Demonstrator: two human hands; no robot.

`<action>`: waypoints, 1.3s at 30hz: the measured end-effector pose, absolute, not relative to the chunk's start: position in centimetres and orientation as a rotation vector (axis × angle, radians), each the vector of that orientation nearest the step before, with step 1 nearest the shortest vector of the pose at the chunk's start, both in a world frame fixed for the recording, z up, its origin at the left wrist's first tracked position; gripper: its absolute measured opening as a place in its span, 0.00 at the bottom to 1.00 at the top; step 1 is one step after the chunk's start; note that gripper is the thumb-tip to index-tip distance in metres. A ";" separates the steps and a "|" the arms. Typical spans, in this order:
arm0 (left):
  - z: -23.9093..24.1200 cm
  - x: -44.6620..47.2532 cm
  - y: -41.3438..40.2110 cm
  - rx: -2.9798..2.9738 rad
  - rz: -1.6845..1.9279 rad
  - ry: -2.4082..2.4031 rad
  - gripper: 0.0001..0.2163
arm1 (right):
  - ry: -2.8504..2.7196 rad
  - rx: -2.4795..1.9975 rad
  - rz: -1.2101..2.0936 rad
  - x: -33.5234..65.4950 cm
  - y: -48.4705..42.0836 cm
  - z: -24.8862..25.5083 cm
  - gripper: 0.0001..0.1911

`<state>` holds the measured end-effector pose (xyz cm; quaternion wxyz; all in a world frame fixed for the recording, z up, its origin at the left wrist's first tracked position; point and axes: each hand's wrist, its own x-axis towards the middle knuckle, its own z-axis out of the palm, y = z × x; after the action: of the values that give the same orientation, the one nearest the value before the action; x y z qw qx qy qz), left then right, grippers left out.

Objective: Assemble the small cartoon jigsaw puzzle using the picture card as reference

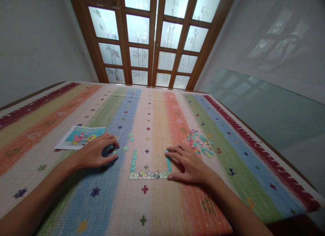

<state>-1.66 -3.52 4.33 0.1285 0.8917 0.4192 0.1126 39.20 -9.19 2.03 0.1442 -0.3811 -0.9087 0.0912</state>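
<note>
Now, mat (76, 195): striped in many colours, it covers the whole table under my arms.
Doors (152, 43): wooden with frosted panes, at the far end of the table.
Left hand (98, 151): lies on the blue stripe, just right of the print. Its fingers curl down toward the thumb over a few small pieces. I cannot tell whether I grip one or only cover them.
Right hand (189, 163): lies flat and spread on the orange stripe, holding nothing. Its fingertips touch the right side of the frame and its thumb is by the lower right corner.
Print (76, 136): a cartoon sheet lying flat at my far left.
Frame (148, 175): a joined bottom edge with two short sides going up, between my hands.
Pile (200, 143): unsorted pieces, just beyond my right hand.
Loose pieces (130, 138): a few, apart from each other, between my left hand and the frame.
</note>
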 end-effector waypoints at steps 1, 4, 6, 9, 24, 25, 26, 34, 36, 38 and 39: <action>4.1 -1.5 -3.4 2.607 0.364 1.230 0.17 | -2.619 -1.101 0.263 39.2 -9.2 2.0 0.38; 3.3 -0.7 -2.9 2.632 0.476 1.270 0.23 | -2.622 -1.110 0.264 39.2 -9.3 2.1 0.39; 2.7 0.0 -2.5 2.628 0.532 1.292 0.24 | -2.624 -1.113 0.259 39.1 -9.3 2.1 0.38; 2.0 0.9 -1.7 2.634 0.560 1.293 0.23 | -2.626 -1.108 0.254 39.1 -9.3 2.2 0.37; 0.8 2.7 0.1 2.492 0.728 1.336 0.08 | -2.630 -1.090 0.253 39.1 -9.2 2.2 0.36; 0.8 2.7 0.0 2.470 0.743 1.341 0.07 | -2.630 -1.093 0.251 39.1 -9.2 2.2 0.36; 0.9 2.8 0.0 2.446 0.758 1.347 0.07 | -2.629 -1.096 0.248 39.0 -9.2 2.2 0.36; 1.9 2.7 -0.6 2.247 0.831 1.314 0.11 | -2.632 -1.111 0.250 39.0 -9.3 2.3 0.35; 2.2 3.0 -1.1 2.196 0.835 1.269 0.12 | -2.630 -1.111 0.247 39.0 -9.3 2.3 0.35; 2.5 3.6 -1.7 2.112 0.829 1.192 0.12 | -2.636 -1.104 0.245 39.0 -9.3 2.3 0.35; 2.6 3.9 -2.1 2.064 0.820 1.149 0.12 | -2.639 -1.101 0.246 39.0 -9.3 2.3 0.35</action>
<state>3.92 -2.09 2.58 0.3153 0.7834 0.4360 0.3111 39.04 -9.25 2.29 0.1356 -0.3801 -0.9110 0.0848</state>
